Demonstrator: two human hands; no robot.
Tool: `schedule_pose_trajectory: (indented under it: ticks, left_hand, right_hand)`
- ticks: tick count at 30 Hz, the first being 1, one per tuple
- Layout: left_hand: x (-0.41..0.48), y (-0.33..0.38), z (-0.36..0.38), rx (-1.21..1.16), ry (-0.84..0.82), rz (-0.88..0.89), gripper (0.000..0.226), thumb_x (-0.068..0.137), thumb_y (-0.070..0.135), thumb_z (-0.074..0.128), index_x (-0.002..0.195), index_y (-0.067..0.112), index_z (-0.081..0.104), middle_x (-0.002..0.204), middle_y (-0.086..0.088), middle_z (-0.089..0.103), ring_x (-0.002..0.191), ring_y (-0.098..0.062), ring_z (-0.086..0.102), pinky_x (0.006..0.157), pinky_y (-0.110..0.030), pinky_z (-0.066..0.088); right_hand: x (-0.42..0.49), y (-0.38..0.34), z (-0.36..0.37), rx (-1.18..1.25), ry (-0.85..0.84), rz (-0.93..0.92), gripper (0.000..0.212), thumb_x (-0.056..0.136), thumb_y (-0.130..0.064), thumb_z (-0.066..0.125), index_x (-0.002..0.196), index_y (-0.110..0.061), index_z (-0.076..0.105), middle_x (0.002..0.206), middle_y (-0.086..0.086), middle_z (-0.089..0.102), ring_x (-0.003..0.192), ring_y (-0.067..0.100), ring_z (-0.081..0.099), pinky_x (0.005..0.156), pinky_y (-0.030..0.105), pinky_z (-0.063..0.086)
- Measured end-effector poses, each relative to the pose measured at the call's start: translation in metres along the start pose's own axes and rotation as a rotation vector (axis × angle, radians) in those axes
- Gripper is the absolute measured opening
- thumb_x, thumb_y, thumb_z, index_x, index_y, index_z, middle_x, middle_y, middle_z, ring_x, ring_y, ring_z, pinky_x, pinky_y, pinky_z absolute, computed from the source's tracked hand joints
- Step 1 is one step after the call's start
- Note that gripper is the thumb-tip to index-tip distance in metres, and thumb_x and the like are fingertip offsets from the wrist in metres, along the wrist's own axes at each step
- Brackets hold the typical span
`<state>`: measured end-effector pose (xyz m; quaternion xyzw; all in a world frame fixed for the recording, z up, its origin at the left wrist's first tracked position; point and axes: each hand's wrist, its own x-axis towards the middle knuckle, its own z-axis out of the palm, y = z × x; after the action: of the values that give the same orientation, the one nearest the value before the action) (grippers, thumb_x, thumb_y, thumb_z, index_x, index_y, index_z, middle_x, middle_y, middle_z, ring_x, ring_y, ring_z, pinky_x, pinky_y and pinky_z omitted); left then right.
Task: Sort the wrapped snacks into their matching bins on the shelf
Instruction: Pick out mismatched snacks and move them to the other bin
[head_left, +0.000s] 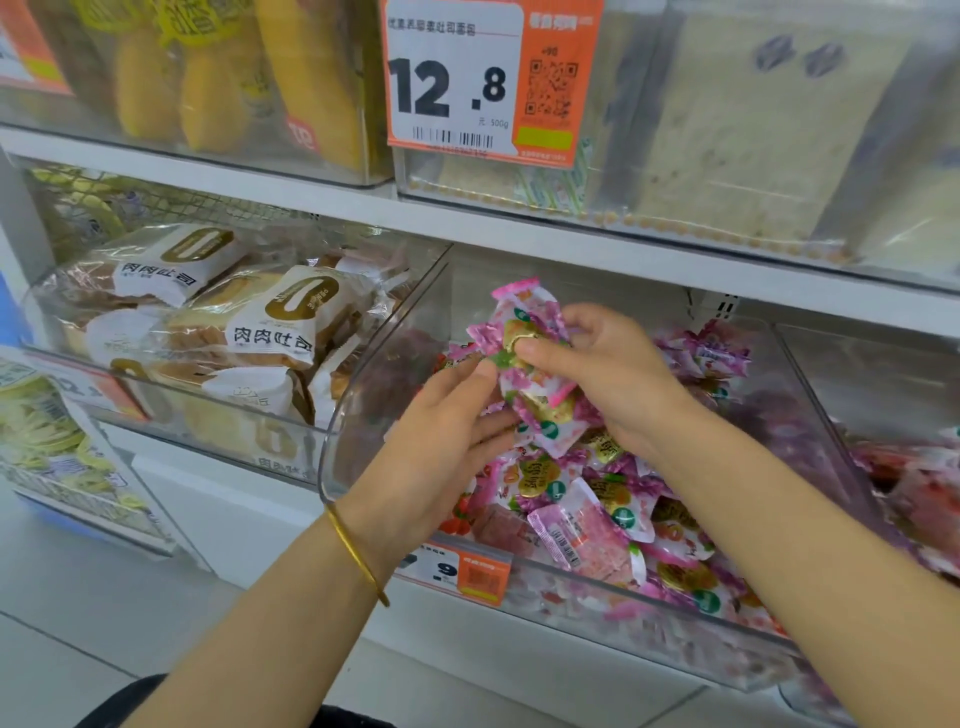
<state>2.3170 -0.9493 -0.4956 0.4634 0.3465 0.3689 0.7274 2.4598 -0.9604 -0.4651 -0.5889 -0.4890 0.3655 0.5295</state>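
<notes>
A clear plastic bin (332, 457) on the middle shelf holds several pink wrapped snacks (587, 514) with gold and green labels. Above that pile I hold a small bunch of the same pink snacks (524, 332). My left hand (447, 431) cups the bunch from below and from the left, its thumb on the wrappers. My right hand (608, 369) pinches the bunch from the right, thumb and fingers curled onto it. A gold bangle (358, 556) circles my left wrist.
To the left, a second clear bin holds white-labelled bread packs (270, 322). On the right, another bin (924, 499) carries pink-red packets. The upper shelf has yellow packs (208, 78), a 12.8 price tag (488, 78) and pale bread bags (753, 119). A small price tag (467, 571) fronts the pink bin.
</notes>
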Motion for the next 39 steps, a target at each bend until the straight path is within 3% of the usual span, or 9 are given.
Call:
schedule_pose_trajectory:
  ticks: [2, 6, 12, 15, 18, 22, 29, 34, 39]
  left_hand:
    - [0.001, 0.001, 0.001, -0.104, -0.036, -0.025, 0.047, 0.096, 0.037, 0.046, 0.138, 0.018, 0.041, 0.126, -0.011, 0.061, 0.111, -0.033, 0.061, 0.094, -0.044, 0.051]
    - [0.001, 0.0, 0.003, -0.261, -0.114, -0.061, 0.044, 0.097, 0.04, 0.039, 0.133, 0.018, 0.048, 0.122, -0.012, 0.064, 0.11, -0.031, 0.062, 0.091, -0.049, 0.051]
    - [0.002, 0.002, -0.005, -0.424, -0.058, -0.081, 0.043, 0.097, 0.034, 0.042, 0.135, 0.012, 0.042, 0.12, -0.017, 0.064, 0.103, -0.031, 0.066, 0.07, -0.044, 0.058]
    - [0.002, 0.002, -0.013, -0.361, 0.031, -0.046, 0.036, 0.098, 0.026, 0.045, 0.128, 0.007, 0.05, 0.112, -0.018, 0.067, 0.091, -0.028, 0.069, 0.062, -0.038, 0.058]
    - [0.001, 0.005, -0.022, -0.284, 0.126, -0.037, 0.034, 0.098, 0.023, 0.045, 0.124, 0.003, 0.053, 0.108, -0.018, 0.069, 0.091, -0.028, 0.069, 0.062, -0.037, 0.059]
    - [-0.004, 0.008, -0.027, -0.262, 0.162, -0.038, 0.03, 0.098, 0.02, 0.044, 0.119, 0.0, 0.055, 0.105, -0.019, 0.07, 0.086, -0.027, 0.07, 0.062, -0.039, 0.06]
    - [-0.007, 0.01, -0.027, -0.202, 0.183, -0.033, 0.03, 0.099, 0.017, 0.041, 0.12, 0.001, 0.055, 0.109, -0.018, 0.069, 0.1, -0.031, 0.067, 0.087, -0.049, 0.052]
    - [-0.007, 0.01, -0.027, -0.175, 0.178, -0.044, 0.026, 0.099, 0.018, 0.041, 0.112, 0.004, 0.058, 0.104, -0.017, 0.071, 0.093, -0.028, 0.069, 0.077, -0.045, 0.057]
    - [-0.009, 0.008, -0.029, -0.171, 0.2, -0.06, 0.027, 0.098, 0.016, 0.044, 0.117, 0.001, 0.057, 0.103, -0.019, 0.07, 0.091, -0.031, 0.07, 0.068, -0.045, 0.059]
  right_hand:
    - [0.001, 0.003, 0.01, 0.105, 0.002, 0.071, 0.018, 0.08, -0.012, 0.071, 0.095, -0.01, 0.062, 0.08, 0.001, 0.069, 0.06, 0.008, 0.064, 0.054, 0.019, 0.051]
    - [-0.001, 0.008, 0.023, 0.237, 0.01, 0.115, 0.015, 0.083, -0.014, 0.069, 0.095, -0.008, 0.064, 0.086, 0.007, 0.07, 0.074, 0.016, 0.068, 0.066, 0.028, 0.057]
    - [-0.008, 0.006, 0.025, -0.32, -0.133, -0.093, 0.03, 0.089, -0.03, 0.061, 0.114, -0.014, 0.065, 0.11, -0.001, 0.068, 0.1, 0.01, 0.064, 0.091, 0.034, 0.051]
    - [-0.01, 0.002, 0.027, -0.428, -0.233, -0.104, 0.037, 0.095, -0.029, 0.049, 0.128, -0.012, 0.057, 0.126, 0.0, 0.06, 0.108, 0.007, 0.057, 0.095, 0.025, 0.043]
    - [0.005, -0.002, 0.019, -0.509, -0.135, -0.122, 0.033, 0.098, -0.016, 0.039, 0.123, -0.007, 0.059, 0.127, 0.006, 0.06, 0.107, 0.01, 0.056, 0.091, 0.022, 0.04]
    - [0.053, 0.008, 0.007, -1.025, -0.005, -0.31, 0.037, 0.092, -0.006, 0.045, 0.124, -0.016, 0.059, 0.126, 0.004, 0.059, 0.117, 0.02, 0.051, 0.1, 0.033, 0.041]
    - [0.102, 0.046, 0.035, -1.541, -0.548, -0.137, 0.071, 0.083, -0.046, 0.058, 0.144, -0.04, 0.023, 0.137, -0.003, 0.048, 0.124, 0.028, 0.043, 0.093, 0.046, 0.039]
    - [0.099, 0.051, 0.027, -1.544, -0.408, -0.289, 0.026, 0.092, -0.038, 0.051, 0.112, -0.023, 0.058, 0.105, 0.001, 0.061, 0.103, 0.025, 0.056, 0.081, 0.038, 0.035]
    - [0.087, 0.04, -0.002, -1.241, -0.235, -0.251, 0.022, 0.097, -0.022, 0.044, 0.103, -0.011, 0.062, 0.093, 0.008, 0.062, 0.089, 0.027, 0.058, 0.069, 0.031, 0.041]
